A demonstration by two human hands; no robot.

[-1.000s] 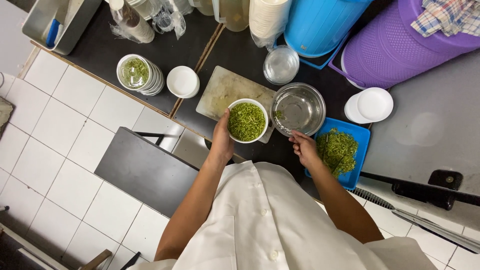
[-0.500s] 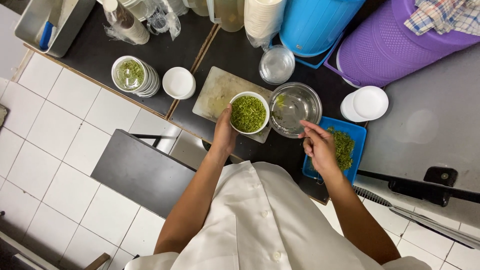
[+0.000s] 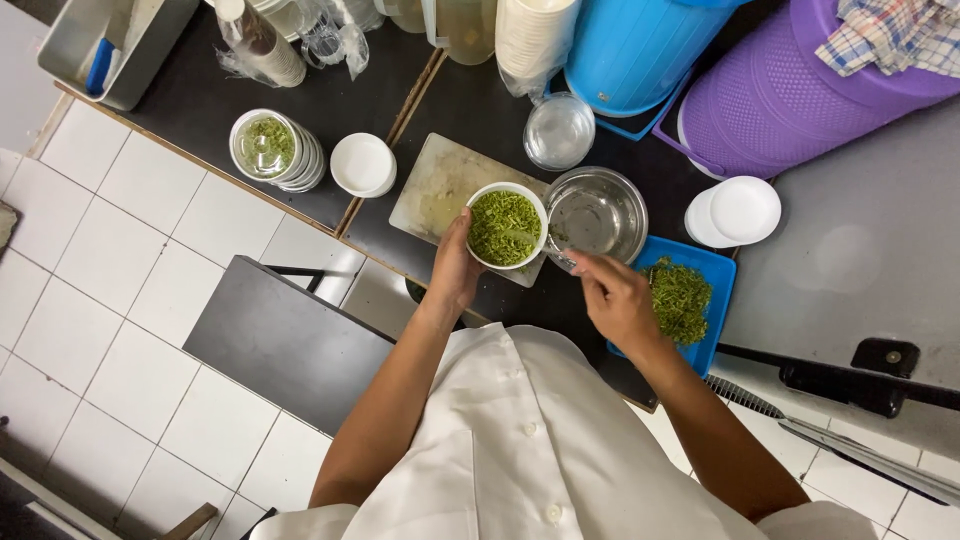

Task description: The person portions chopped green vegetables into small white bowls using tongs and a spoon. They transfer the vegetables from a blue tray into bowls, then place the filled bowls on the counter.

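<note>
The black counter carried all items. At its far edge stood a purple basket and, just beside it, a blue bucket. Nearer the person, a pale cutting board lay flat on the counter. A blue tray holding a heap of chopped greens sat to the right of the board. A steel bowl stood between board and tray, touching the white bowl. The white bowl, filled with chopped greens, rested on the near corner of the board.

The left hand was curled against the white bowl's near side, with the thumb on its rim. The right hand hovered just above the tray's near edge, fingers pinched together over the steel bowl's rim; whether they held anything could not be determined.
</note>
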